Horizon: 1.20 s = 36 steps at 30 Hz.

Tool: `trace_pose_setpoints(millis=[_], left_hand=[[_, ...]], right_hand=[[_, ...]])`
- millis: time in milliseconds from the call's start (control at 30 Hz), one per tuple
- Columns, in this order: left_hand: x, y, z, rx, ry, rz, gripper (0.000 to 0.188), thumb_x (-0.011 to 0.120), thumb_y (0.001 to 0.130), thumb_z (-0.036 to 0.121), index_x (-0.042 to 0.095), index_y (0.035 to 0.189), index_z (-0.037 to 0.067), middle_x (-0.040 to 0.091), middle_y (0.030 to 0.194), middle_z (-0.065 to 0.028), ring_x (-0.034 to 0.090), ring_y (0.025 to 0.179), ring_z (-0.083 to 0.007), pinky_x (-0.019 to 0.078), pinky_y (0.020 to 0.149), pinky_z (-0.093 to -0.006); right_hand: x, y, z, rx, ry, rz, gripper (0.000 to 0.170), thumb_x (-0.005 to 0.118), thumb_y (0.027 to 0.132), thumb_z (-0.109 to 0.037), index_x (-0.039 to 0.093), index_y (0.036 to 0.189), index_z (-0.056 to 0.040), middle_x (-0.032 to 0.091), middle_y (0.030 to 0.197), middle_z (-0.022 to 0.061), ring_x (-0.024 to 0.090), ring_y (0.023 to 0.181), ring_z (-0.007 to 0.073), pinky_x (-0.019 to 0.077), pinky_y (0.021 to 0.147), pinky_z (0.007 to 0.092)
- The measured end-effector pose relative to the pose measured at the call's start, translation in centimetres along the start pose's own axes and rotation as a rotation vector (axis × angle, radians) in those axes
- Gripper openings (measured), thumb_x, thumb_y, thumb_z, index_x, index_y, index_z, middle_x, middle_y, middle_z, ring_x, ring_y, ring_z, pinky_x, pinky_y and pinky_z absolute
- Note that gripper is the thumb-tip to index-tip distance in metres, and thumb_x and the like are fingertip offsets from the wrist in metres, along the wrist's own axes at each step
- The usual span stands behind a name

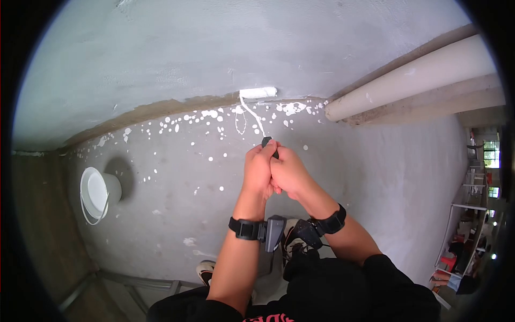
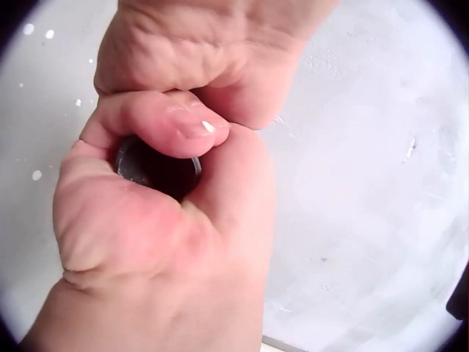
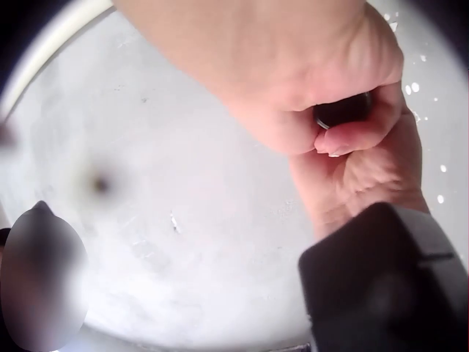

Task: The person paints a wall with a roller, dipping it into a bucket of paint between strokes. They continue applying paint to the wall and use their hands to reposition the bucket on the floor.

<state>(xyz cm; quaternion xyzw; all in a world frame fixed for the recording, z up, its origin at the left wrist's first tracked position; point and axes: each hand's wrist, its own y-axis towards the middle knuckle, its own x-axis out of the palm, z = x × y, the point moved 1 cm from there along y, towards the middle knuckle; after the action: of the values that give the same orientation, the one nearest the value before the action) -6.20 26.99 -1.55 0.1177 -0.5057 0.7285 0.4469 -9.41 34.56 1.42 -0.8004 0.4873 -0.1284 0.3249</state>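
Observation:
In the head view both my hands hold a paint roller one beside the other, on its black handle [image 1: 267,141]. My left hand [image 1: 257,170] grips the handle with fingers curled round it. Against it, my right hand [image 1: 288,170] also wraps the handle. The white-coated roller sleeve [image 1: 258,93] lies along the bottom of the grey wall [image 1: 214,48], and its paint-covered frame runs down to the handle. The left wrist view shows the dark round handle end [image 2: 161,170] inside curled fingers; the right wrist view shows this handle end [image 3: 343,111] too.
A white bucket [image 1: 111,187] with a wire handle stands on the floor [image 1: 177,161] at left. White paint spots [image 1: 213,114] dot the floor along the wall. A thick pale pipe [image 1: 413,78] runs at right. My shoes [image 1: 205,271] are below; people and shelving appear far right.

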Motion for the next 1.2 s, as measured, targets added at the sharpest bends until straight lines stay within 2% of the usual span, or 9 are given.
trace_pose_setpoints(millis=[233,367,533,733,833,933,1000,1067,1200], left_hand=[[-2.1,4.2,-0.9,-0.009,-0.026,0.064,0.026,0.055,0.097,0.021,0.058,0.093,-0.005,0.056,0.062,-0.0105,0.049,0.035,-0.0196,0.0353,0.025,-0.0344],[-0.1,1.4,-0.8,0.071,-0.067,0.037,0.025,0.055,0.096,0.019,0.059,0.094,-0.005,0.056,0.063,-0.0111,0.048,0.035,-0.0197,0.0358,0.025,-0.0344],[-2.7,5.1,-0.2,-0.091,0.049,-0.031,0.028,0.050,0.099,0.022,0.061,0.097,-0.004,0.060,0.069,-0.0129,0.056,0.044,-0.0227,0.0397,0.028,-0.0322],[0.0,2.1,-0.3,0.121,-0.004,0.089,0.030,0.053,0.097,0.023,0.061,0.096,-0.006,0.057,0.063,-0.0119,0.052,0.040,-0.0201,0.0362,0.029,-0.0337],[-3.6,6.0,-0.5,-0.121,0.068,-0.067,0.033,0.048,0.098,0.028,0.064,0.103,-0.001,0.064,0.074,-0.0121,0.059,0.047,-0.0205,0.0418,0.031,-0.0313],[-1.5,3.7,-1.3,0.042,0.086,0.028,0.033,0.051,0.097,0.028,0.065,0.097,-0.002,0.064,0.072,-0.0124,0.057,0.044,-0.0214,0.0402,0.028,-0.0335],[-1.1,2.7,-1.0,0.173,0.269,-0.059,0.032,0.054,0.095,0.026,0.065,0.090,-0.004,0.063,0.069,-0.0132,0.056,0.041,-0.0218,0.0409,0.028,-0.0341],[-1.2,1.7,0.9,-0.058,0.285,-0.066,0.030,0.057,0.092,0.023,0.064,0.085,-0.005,0.062,0.065,-0.0134,0.057,0.042,-0.0220,0.0451,0.033,-0.0335],[-2.8,1.4,1.8,-0.128,0.558,-0.058,0.029,0.058,0.091,0.022,0.064,0.086,-0.006,0.064,0.069,-0.0141,0.062,0.050,-0.0235,0.0507,0.043,-0.0349]], right_hand=[[0.0,4.4,2.6,0.045,0.020,-0.055,0.023,0.047,0.093,-0.012,0.057,0.092,0.0084,0.054,0.056,0.0103,0.047,0.036,0.0175,0.0334,0.034,0.0347],[-0.1,-0.4,-1.0,-0.022,0.015,0.036,0.023,0.048,0.092,-0.011,0.058,0.085,0.0087,0.052,0.052,0.0099,0.046,0.035,0.0180,0.0333,0.034,0.0359],[0.0,4.8,1.6,0.046,-0.041,-0.080,0.023,0.047,0.092,-0.011,0.056,0.098,0.0098,0.055,0.058,0.0117,0.047,0.036,0.0179,0.0334,0.034,0.0356],[-0.7,1.4,-0.8,-0.018,-0.010,-0.024,0.020,0.048,0.089,-0.007,0.056,0.094,0.0110,0.055,0.057,0.0123,0.050,0.037,0.0197,0.0365,0.034,0.0375],[0.4,5.4,1.2,0.045,-0.057,-0.040,0.019,0.048,0.088,-0.007,0.058,0.082,0.0085,0.055,0.055,0.0119,0.049,0.036,0.0188,0.0358,0.033,0.0341],[-0.4,1.9,0.0,0.009,-0.007,-0.042,0.018,0.047,0.093,-0.012,0.057,0.085,0.0008,0.054,0.058,0.0075,0.047,0.039,0.0143,0.0329,0.033,0.0311],[-1.2,1.2,0.4,-0.007,0.053,-0.101,0.018,0.050,0.093,-0.015,0.057,0.083,-0.0010,0.055,0.059,0.0061,0.048,0.040,0.0134,0.0342,0.032,0.0309],[-0.8,1.9,1.2,0.005,0.107,-0.113,0.019,0.052,0.091,-0.014,0.059,0.082,0.0016,0.057,0.060,0.0078,0.053,0.043,0.0150,0.0381,0.034,0.0317],[-0.3,0.3,0.4,0.071,-0.107,-0.207,0.021,0.054,0.093,-0.016,0.059,0.088,0.0035,0.060,0.066,0.0079,0.055,0.046,0.0149,0.0429,0.038,0.0314]])
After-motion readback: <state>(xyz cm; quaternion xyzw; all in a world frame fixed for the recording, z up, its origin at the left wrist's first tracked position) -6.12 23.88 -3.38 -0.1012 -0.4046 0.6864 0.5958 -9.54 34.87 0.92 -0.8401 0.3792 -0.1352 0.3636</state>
